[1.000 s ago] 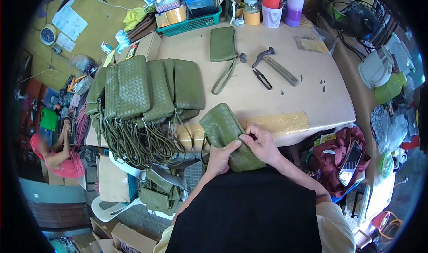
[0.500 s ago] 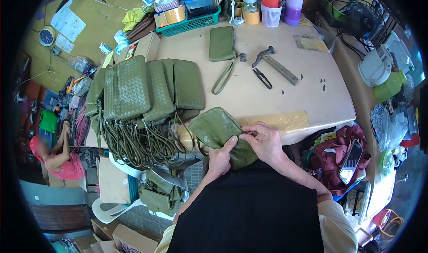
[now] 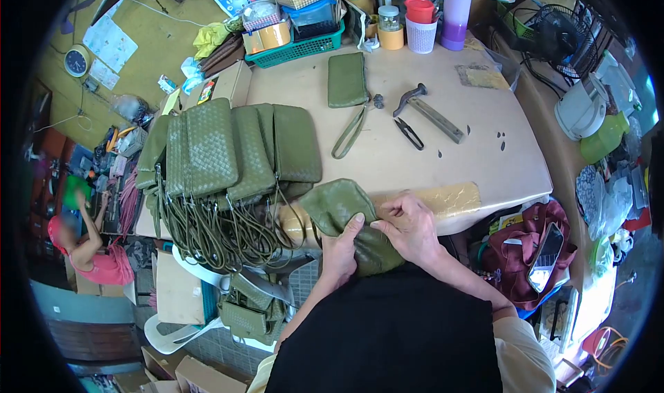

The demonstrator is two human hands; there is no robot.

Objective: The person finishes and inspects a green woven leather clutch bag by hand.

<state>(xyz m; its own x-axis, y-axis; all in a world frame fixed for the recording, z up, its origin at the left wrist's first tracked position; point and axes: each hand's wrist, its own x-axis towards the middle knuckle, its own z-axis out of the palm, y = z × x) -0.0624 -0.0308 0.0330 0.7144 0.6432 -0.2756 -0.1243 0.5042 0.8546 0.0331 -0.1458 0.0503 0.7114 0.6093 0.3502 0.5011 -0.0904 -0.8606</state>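
Right up at the near edge of the tabletop (image 3: pixel 484 151), I've got a soft green pouch (image 3: pixel 337 205) in front of my black garment (image 3: pixel 387 324), my left hand (image 3: pixel 339 254) gripping its side, thumb pressed on top, while my right hand (image 3: pixel 411 228) curls its fingers and sets its thumb at the fold, though whether it's pinching anything I can't tell. To my left there's a heap of woven pouches (image 3: pixel 202 147), straps dangling, and farther back a flat pouch (image 3: pixel 346 80) lies left of the black snips (image 3: pixel 409 134) and the hammer (image 3: pixel 434 118).
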